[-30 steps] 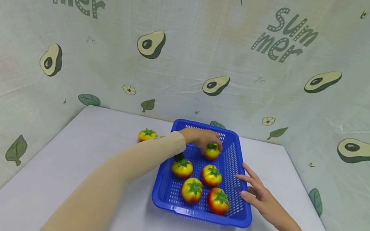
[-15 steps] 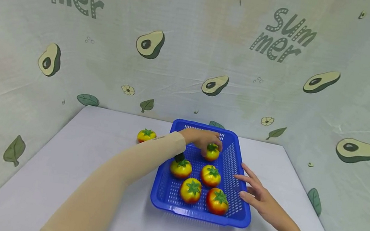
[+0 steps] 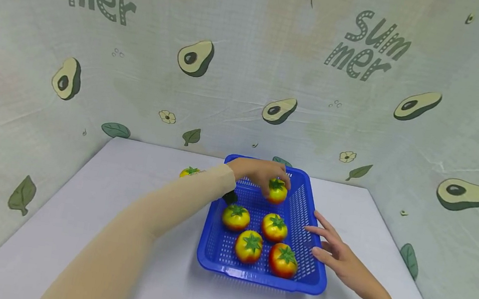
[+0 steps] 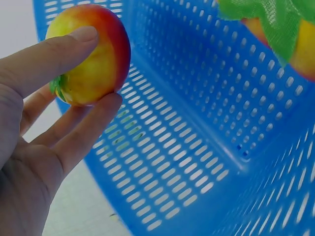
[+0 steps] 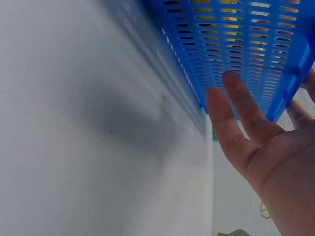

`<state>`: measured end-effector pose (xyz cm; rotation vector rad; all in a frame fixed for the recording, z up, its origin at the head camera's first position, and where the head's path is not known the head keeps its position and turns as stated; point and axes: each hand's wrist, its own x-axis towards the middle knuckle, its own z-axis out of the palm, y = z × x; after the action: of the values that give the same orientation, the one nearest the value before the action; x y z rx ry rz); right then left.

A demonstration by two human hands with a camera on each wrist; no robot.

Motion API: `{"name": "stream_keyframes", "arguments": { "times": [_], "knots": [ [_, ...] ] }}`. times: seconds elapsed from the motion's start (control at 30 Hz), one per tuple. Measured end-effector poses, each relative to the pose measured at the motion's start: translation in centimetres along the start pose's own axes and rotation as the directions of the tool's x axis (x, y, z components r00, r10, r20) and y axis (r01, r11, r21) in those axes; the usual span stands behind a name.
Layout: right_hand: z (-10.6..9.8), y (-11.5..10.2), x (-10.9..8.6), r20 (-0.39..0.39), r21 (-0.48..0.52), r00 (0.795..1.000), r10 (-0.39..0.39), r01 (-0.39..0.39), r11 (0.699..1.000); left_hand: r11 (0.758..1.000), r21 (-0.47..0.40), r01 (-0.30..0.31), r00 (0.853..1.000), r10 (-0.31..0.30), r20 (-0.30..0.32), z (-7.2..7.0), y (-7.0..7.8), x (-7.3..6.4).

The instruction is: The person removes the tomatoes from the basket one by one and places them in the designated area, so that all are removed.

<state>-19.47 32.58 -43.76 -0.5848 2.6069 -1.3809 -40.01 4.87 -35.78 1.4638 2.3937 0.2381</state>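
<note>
In the head view my left hand (image 3: 263, 174) reaches over the far half of a blue plastic basket (image 3: 259, 279). It grips a yellow-red tomato (image 3: 277, 195) with a green leafy top. The left wrist view shows thumb and fingers round this tomato (image 4: 93, 59), above the slotted basket floor. Several similar tomatoes, one of them the near right tomato (image 3: 283, 261), sit in the basket's nearer half. My right hand (image 3: 340, 261) is at the basket's right side, fingers extended. In the right wrist view the fingers lie against or very near the slotted wall (image 5: 236, 49); contact is unclear.
One more tomato (image 3: 189, 171) lies on the white table (image 3: 137, 166) left of the basket, partly hidden by my left sleeve (image 3: 143, 223). A printed cloth (image 3: 241, 69) hangs behind and at both sides of the table.
My left hand has risen a little with the tomato and shifted slightly away from me. Its sleeve now covers more of the tomato on the table. The right hand keeps its place.
</note>
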Motion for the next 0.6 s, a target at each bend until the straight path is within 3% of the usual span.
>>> {"name": "stream_keyframes", "arguments": {
  "times": [0.17, 0.6],
  "knots": [
    [0.1, 0.0, 0.0, -0.004, -0.005, 1.000, 0.011, -0.011, 1.000, 1.000, 0.010, -0.028, 1.000, 0.028, -0.001, -0.9, 0.6, -1.2],
    [0.0, -0.4, -0.1, -0.003, -0.002, 1.000, 0.017, -0.017, 1.000, 1.000, 0.009, 0.014, 1.000, -0.014, -0.008, -2.7, 1.1, -4.8]
  ]
}}
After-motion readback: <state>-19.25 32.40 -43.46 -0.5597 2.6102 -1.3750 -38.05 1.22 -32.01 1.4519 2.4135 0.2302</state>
